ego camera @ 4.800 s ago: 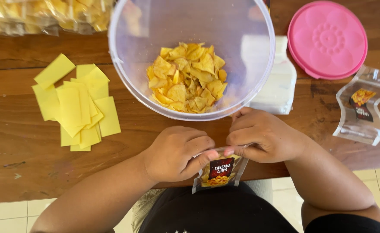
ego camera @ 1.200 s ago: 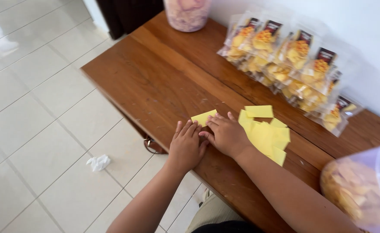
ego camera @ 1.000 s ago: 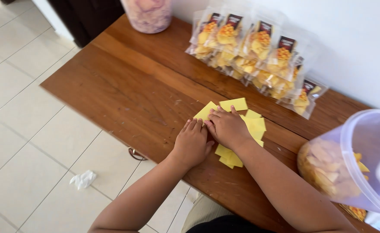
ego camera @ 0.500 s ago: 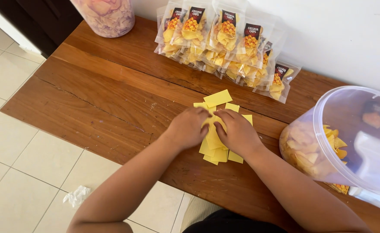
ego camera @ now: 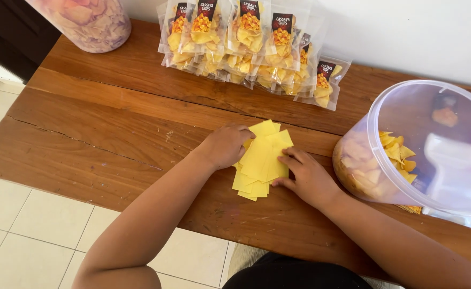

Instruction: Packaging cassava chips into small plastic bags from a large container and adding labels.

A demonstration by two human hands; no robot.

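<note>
While both forearms reach up from the bottom of the frame, the right hand [ego camera: 308,179] lies flat on the wooden table [ego camera: 112,134] with its fingers [ego camera: 291,156] loosely spread, the tips pressing the right edge of a stack of yellow paper slips [ego camera: 259,159]; it grasps nothing. Opposite it, the left hand [ego camera: 226,144] is curled, fingers bent against the stack's upper left edge, touching rather than gripping as far as can be seen. Between the two hands at the middle of the frame, the slips lie flat and fanned, their long axis running from lower left to upper right. At the right edge, a clear plastic tub [ego camera: 407,96] holds yellow chips [ego camera: 396,155]. Farther back, along the white wall, a row of clear pouches of chips [ego camera: 246,43] leans together, each with a dark label at its top. In the upper left corner stands a clear jar [ego camera: 85,21] of pale chips.
</note>
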